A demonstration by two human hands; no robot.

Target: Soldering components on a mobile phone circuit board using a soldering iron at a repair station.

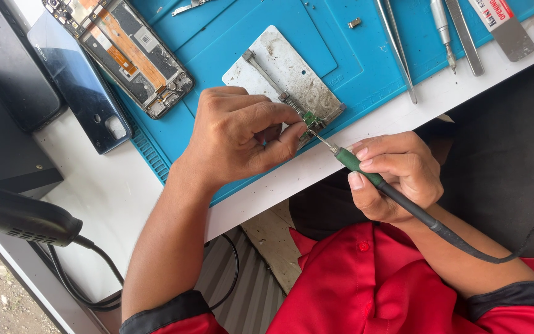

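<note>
Head view of a repair bench. The left hand [233,136] rests on a worn metal holding plate [279,68], its thumb and forefinger pinched narrowly on a small green circuit board [308,118] that sits at the plate's near corner. The right hand [397,176] grips a soldering iron [366,173] like a pen, fingers closed around its green collar; the thin metal tip touches, or lies just at, the edge of the small board. The iron's dark cord [465,244] trails back over the right forearm. The plate lies on a blue work mat [366,68], which covers part of a white table [112,192]. On the mat, beyond the left hand, lies an opened phone [128,52] with its inner parts exposed; just beside it, partly off the mat, lies a dark blue back cover [78,86]. At the far right edge of the mat lie tweezers [397,46], a slim metal tool [445,31] and a flat scraper [505,28]. A black handle [23,216] with a cable rests at the table's left edge.
</note>
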